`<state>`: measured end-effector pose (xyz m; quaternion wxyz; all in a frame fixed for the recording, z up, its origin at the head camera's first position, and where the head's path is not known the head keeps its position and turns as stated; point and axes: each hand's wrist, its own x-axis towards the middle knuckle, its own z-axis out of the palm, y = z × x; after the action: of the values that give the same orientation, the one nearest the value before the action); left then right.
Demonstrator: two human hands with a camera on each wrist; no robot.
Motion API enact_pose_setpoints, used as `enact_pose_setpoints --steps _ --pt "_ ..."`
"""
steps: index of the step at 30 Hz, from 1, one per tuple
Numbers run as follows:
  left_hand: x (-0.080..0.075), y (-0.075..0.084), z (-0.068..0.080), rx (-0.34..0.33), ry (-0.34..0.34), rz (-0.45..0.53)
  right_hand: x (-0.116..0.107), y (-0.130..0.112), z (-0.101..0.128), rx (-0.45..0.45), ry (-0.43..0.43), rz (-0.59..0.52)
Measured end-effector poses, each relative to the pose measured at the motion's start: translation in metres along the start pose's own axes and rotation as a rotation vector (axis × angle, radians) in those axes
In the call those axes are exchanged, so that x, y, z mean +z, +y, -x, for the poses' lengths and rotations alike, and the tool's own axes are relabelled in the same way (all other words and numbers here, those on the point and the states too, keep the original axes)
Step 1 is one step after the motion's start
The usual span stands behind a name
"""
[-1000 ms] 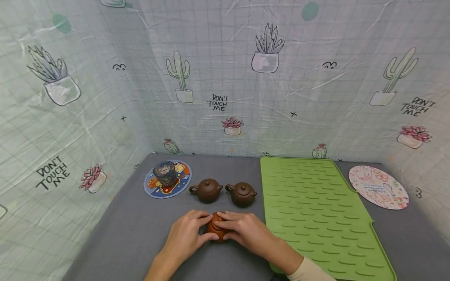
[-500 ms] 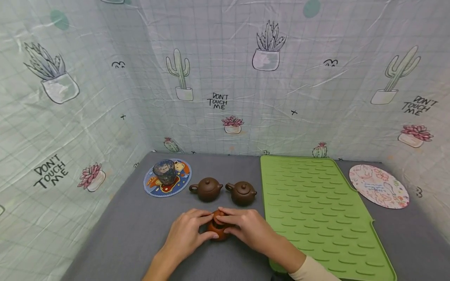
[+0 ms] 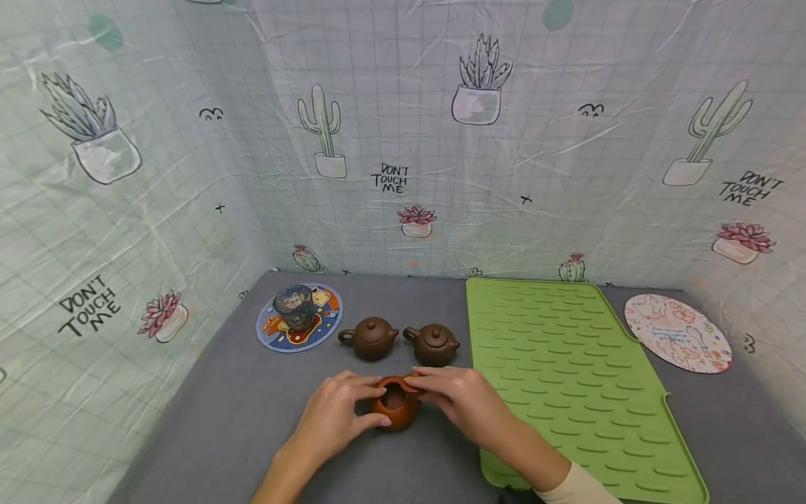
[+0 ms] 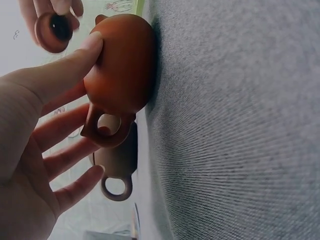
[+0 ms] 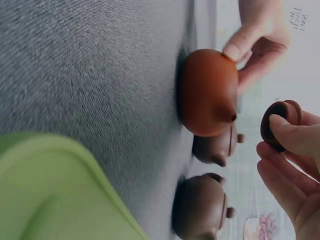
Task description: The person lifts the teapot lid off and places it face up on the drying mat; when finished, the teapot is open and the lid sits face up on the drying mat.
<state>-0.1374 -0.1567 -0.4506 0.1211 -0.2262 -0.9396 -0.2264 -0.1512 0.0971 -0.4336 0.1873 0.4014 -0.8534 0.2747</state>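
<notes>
A reddish-brown clay teapot (image 3: 400,418) stands on the grey cloth in front of me, its round mouth uncovered. My left hand (image 3: 336,413) holds it from the left, thumb and fingers around the body near the rim; its ring handle (image 4: 107,127) points toward that palm in the left wrist view. Just above and right of the mouth, my right hand (image 3: 466,402) pinches the small lid (image 5: 281,122) between thumb and fingers. The lid is tilted, so its dark hollow underside shows in the right wrist view.
Behind the hands stand two dark brown lidded teapots, one at left (image 3: 373,341) and one at right (image 3: 433,344). A glass (image 3: 296,306) sits on a blue patterned round mat (image 3: 274,342). A green ridged mat (image 3: 567,378) lies at right, beyond it a pink-patterned round mat (image 3: 679,334).
My right hand has lifted the lid off the reddish-brown teapot and moved it up and to the right, exposing the mouth. My left hand has kept its hold on the pot.
</notes>
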Motion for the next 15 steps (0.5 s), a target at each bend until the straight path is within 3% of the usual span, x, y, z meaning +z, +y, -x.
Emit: enact_pose_setpoints --steps 15 --pt "0.001 -0.003 -0.003 -0.082 -0.005 0.068 -0.032 0.007 0.022 0.228 0.066 0.007"
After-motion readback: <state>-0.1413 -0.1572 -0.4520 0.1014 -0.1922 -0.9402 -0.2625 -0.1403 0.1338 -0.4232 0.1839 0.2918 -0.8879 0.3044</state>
